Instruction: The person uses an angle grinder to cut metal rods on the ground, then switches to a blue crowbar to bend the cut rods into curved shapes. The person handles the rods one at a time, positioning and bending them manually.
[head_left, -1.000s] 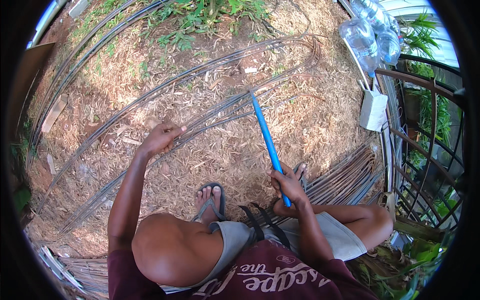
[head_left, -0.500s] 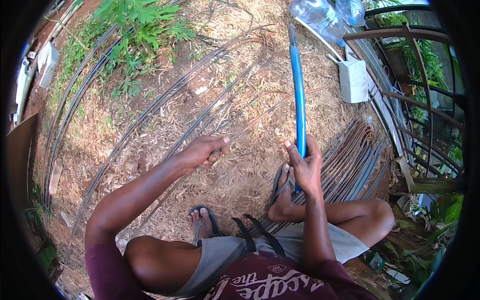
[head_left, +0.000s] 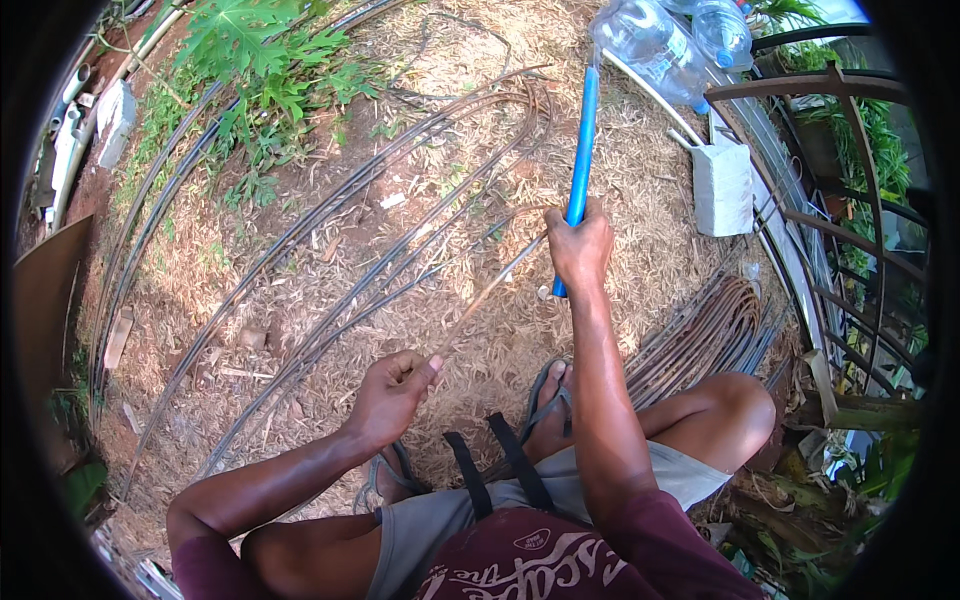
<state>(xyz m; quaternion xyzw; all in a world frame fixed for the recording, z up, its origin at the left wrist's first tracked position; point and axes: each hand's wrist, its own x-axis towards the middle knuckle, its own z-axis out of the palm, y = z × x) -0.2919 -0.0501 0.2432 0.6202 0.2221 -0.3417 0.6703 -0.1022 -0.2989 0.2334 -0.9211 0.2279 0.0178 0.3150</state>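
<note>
My right hand (head_left: 580, 245) is wrapped around the lower part of a long blue tube (head_left: 584, 140), which stands nearly upright; its far tip is narrower and greyish. Lower and to the left, my left hand (head_left: 395, 395) pinches a thin, rusty steel rod (head_left: 490, 290) between thumb and fingers. From there the rod slants up to the right, reaching the ground area beside my right hand. Whether it touches that hand or the tube I cannot tell. More long bent steel rods (head_left: 345, 190) lie on the dry grass beyond my left hand.
A bundle of bent rusty rods (head_left: 700, 325) lies by my right knee. Beyond it are a white block (head_left: 722, 190), large clear plastic bottles (head_left: 650, 55) and a curved metal frame (head_left: 865, 180). A leafy green plant (head_left: 260, 70) grows at the far left.
My right hand has moved away from me and slightly left with the blue tube. My left hand has come nearer my body, and more of the rod shows between the hands.
</note>
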